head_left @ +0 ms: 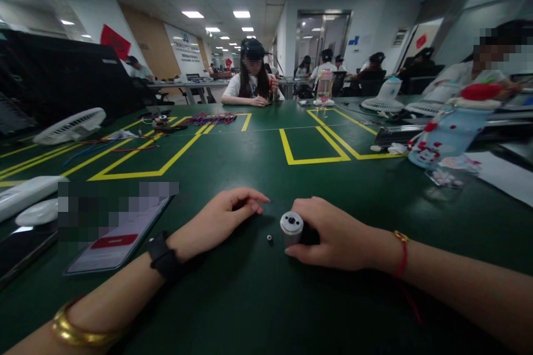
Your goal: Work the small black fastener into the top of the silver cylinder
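Observation:
My right hand is wrapped round a small silver cylinder that looks like a DC motor. It stands upright on the dark green table, its end face with a central hole and small screw holes turned up. A tiny metal piece, perhaps a small gear or collar, lies just left of the motor. My left hand rests on the table beyond and left of that piece. Its index finger stretches out and the thumb is apart from it, with nothing seen in the fingers; the other fingers are partly hidden.
A phone lies left of my left wrist, beside white devices. Far left are a white fan and loose wires. A light-blue bottle stands at right near paper. Across the table sits a person.

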{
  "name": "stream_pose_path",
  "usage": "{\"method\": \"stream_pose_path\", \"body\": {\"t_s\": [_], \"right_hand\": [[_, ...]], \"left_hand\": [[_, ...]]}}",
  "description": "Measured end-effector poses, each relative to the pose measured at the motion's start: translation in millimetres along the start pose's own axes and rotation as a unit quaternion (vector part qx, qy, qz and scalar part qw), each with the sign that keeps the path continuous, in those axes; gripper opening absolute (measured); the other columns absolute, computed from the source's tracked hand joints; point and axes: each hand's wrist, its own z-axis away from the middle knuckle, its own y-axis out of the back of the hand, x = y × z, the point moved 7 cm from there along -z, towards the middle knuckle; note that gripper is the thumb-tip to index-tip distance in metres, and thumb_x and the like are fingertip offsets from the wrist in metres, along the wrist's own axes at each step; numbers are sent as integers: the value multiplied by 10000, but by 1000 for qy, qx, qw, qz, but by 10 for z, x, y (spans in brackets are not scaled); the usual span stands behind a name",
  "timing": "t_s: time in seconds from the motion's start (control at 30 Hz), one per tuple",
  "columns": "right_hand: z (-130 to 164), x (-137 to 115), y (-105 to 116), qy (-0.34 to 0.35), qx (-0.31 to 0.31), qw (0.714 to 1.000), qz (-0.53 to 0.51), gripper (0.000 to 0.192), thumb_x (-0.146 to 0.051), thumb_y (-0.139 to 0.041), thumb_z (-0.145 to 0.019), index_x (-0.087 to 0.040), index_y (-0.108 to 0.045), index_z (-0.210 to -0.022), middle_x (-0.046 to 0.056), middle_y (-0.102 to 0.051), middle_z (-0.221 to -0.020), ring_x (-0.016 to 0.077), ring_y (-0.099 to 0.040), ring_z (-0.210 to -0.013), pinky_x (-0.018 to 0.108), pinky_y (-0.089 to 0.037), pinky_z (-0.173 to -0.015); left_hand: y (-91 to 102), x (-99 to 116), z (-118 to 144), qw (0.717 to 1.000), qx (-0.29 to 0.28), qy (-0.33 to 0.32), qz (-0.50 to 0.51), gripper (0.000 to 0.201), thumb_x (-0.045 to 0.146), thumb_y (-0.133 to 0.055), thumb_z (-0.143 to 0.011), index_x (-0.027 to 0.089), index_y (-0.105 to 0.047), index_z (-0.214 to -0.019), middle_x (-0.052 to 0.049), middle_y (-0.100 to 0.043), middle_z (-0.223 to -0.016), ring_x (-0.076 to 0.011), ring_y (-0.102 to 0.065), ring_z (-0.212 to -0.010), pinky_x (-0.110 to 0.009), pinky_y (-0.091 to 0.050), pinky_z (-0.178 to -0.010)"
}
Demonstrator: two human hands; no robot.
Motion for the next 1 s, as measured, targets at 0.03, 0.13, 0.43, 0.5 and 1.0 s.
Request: {"method": "stream_pose_path", "body": {"t_s": [0.03, 0.13, 0.43, 0.5, 1.0], "right_hand": [[-1, -2, 0, 1, 0, 1000, 0, 253, -372, -674, -786, -183, -529, -872, 15, -575, -842, 164, -462, -728, 299, -336, -666], [-7, 0, -4, 0, -2, 1000, 2, 257, -373, -675, -788, -181, -530, -876, 17, -575, -845, 162, -460, -725, 299, -335, -663], [-4, 1, -2, -1, -3, 1000, 2, 251, -374, -673, -789, -180, -537, -869, 22, -578, -836, 162, -460, -715, 297, -335, -655], [-2, 2, -2, -3, -3, 1000, 1, 246, -372, -672, -789, -179, -540, -864, 23, -578, -829, 162, -460, -711, 296, -333, -649], [1, -8, 8, -2, -1, 1000, 2, 256, -384, -672, -791, -179, -544, -875, 27, -585, -840, 166, -464, -722, 298, -338, -657]], "left_hand": [[0, 1, 1, 1000, 1, 1, -1, 247, 335, -505, -931, 212, -624, -1108, -17, -678, -981, -173, -603, -898, -322, -458, -816], [4, -3, 1, 1000, 5, 5, -5, 256, 344, -515, -920, 209, -631, -1105, -18, -686, -972, -177, -611, -888, -319, -463, -801], [-3, -16, 3, 1000, -1, 20, -3, 257, 346, -523, -902, 209, -647, -1080, -20, -689, -960, -179, -614, -854, -303, -464, -742], [-6, -9, 2, 1000, -3, 19, -11, 254, 344, -524, -899, 209, -654, -1070, -17, -687, -946, -176, -609, -839, -296, -460, -728], [-13, 71, 11, 999, -12, 0, -53, 272, 391, -489, -921, 203, -656, -1026, -28, -693, -1025, -201, -618, -951, -341, -466, -850]]}}
